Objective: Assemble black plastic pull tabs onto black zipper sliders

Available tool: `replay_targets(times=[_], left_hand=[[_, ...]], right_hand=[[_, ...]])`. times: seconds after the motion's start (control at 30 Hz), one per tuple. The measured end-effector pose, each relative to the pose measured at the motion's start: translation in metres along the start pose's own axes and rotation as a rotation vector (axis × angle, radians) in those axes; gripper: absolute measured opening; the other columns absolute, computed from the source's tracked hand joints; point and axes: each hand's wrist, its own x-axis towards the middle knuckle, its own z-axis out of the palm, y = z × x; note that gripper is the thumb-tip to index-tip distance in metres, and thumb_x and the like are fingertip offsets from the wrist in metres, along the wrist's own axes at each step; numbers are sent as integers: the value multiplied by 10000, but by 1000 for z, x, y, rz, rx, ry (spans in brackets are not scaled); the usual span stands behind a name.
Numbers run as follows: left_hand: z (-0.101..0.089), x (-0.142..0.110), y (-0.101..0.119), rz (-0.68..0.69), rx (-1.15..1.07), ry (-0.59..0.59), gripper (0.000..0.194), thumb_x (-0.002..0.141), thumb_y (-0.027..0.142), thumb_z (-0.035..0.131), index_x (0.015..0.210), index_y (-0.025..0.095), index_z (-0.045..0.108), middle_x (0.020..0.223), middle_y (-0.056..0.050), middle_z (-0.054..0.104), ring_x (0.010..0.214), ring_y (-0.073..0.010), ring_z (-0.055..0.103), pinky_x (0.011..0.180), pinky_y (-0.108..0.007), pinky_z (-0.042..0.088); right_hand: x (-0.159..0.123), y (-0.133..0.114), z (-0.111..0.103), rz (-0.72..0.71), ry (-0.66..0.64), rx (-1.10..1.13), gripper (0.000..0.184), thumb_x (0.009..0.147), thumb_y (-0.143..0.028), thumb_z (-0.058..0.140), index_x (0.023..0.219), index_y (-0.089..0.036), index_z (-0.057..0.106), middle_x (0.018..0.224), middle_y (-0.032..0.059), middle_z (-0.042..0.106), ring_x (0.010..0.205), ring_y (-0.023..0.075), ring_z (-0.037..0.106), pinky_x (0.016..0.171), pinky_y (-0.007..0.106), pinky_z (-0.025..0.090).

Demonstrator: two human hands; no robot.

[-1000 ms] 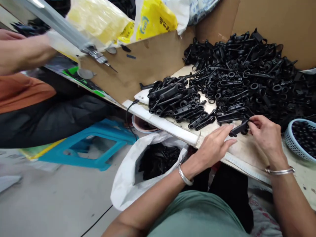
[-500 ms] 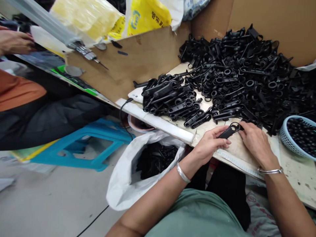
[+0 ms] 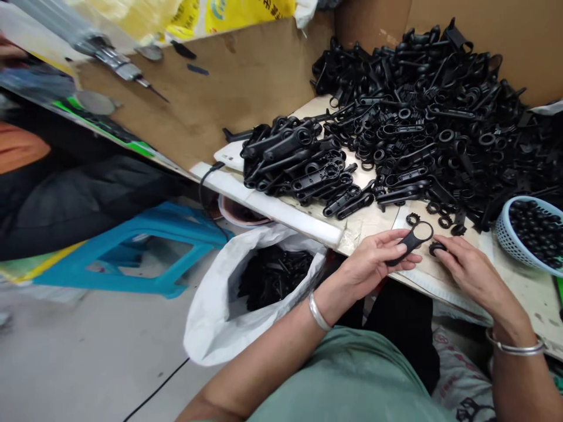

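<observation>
My left hand (image 3: 373, 261) pinches a flat black plastic lever (image 3: 413, 240) with a ring-shaped end, holding it just above the worktable's near edge (image 3: 378, 225). My right hand (image 3: 466, 269) rests on the table beside it, its fingertips closed on a small black ring (image 3: 436, 248). Two or three more small black rings (image 3: 442, 221) lie just beyond. A big heap of black plastic levers (image 3: 440, 123) fills the back of the table. A tidier stack of them (image 3: 303, 164) lies at the left end.
A light blue basket of small black parts (image 3: 534, 231) sits at the right. A white bag with black parts (image 3: 246, 293) hangs open below the table edge. Cardboard walls (image 3: 246, 82) enclose the table. A blue stool (image 3: 145, 252) and another person's dark-clothed legs (image 3: 88, 193) are to the left.
My left hand took the lever over from the right and now holds it alone. My right hand dropped to the table and picked at a small ring. The view shifted slightly right.
</observation>
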Motion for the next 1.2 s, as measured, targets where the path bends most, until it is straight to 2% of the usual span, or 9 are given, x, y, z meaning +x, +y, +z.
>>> replay_targets(times=[0.1, 0.27, 0.4, 0.5, 0.63, 0.7, 0.87, 1.0, 1.2], left_hand=[[1, -3, -5, -32, -30, -45, 338, 764, 144, 755, 1074, 99, 627, 1010, -110, 729, 777, -171, 727, 818, -311, 542], [-1, -6, -6, -45, 22, -52, 329, 698, 175, 827, 934, 125, 603, 994, -113, 737, 773, -172, 721, 744, -282, 546], [0, -5, -8, 1, 87, -44, 489, 677, 116, 819, 1125, 151, 629, 1075, -101, 726, 897, -197, 714, 718, -260, 535], [1, -3, -8, 18, 112, -58, 484, 642, 62, 800, 1098, 155, 669, 1174, -99, 692, 1040, -228, 674, 732, -253, 535], [4, -3, -8, 72, 120, 11, 428, 603, 0, 760, 987, 167, 675, 1159, -68, 679, 1118, -253, 641, 742, -262, 537], [4, -3, -7, 93, 104, 34, 492, 600, -13, 735, 1047, 181, 665, 1188, -78, 674, 1140, -269, 634, 731, -269, 531], [-1, 2, -12, 146, 113, 22, 574, 604, -17, 705, 1138, 192, 680, 1318, -111, 634, 1205, -296, 597, 771, -288, 508], [-2, 9, -21, 217, 139, -3, 562, 622, -20, 696, 1145, 188, 698, 1319, -101, 646, 1268, -291, 555, 954, -364, 480], [4, 6, -23, 312, 239, -136, 565, 680, -18, 638, 1206, 184, 684, 1298, -92, 666, 1307, -275, 542, 1145, -436, 365]], right_hand=[[8, 4, -5, -4, -102, -2, 407, 1003, -407, 402, 1311, -223, 594, 991, 82, 626, 892, 231, 637, 809, 377, 524], [9, -5, -1, -8, 88, -5, 333, 997, -319, 436, 1253, -218, 624, 1124, 98, 617, 969, 236, 632, 852, 374, 516], [9, -23, 0, -24, -22, -48, 273, 1010, -277, 424, 1159, -206, 642, 1107, 97, 626, 981, 230, 624, 843, 353, 522], [19, -32, -4, 18, -25, -198, 211, 986, -228, 467, 1065, -190, 659, 1151, 116, 612, 1060, 270, 594, 811, 361, 518], [29, -25, -9, -29, -81, -183, 167, 961, -175, 483, 965, -168, 650, 1075, 102, 642, 985, 242, 615, 811, 352, 510], [29, -14, -9, -63, -78, -96, 162, 949, -201, 517, 1042, -176, 647, 1025, 80, 652, 930, 221, 627, 833, 358, 510], [15, 1, -3, -28, 140, 214, 254, 880, -318, 645, 1119, -245, 692, 1076, 61, 665, 886, 203, 648, 800, 371, 556], [0, -28, 4, 65, 429, 556, 261, 832, -346, 730, 1073, -252, 692, 1078, 37, 675, 814, 162, 661, 729, 331, 601], [7, -56, 19, -88, 617, 342, 174, 854, -251, 718, 1023, -222, 688, 1021, 55, 671, 876, 178, 662, 708, 322, 607]])
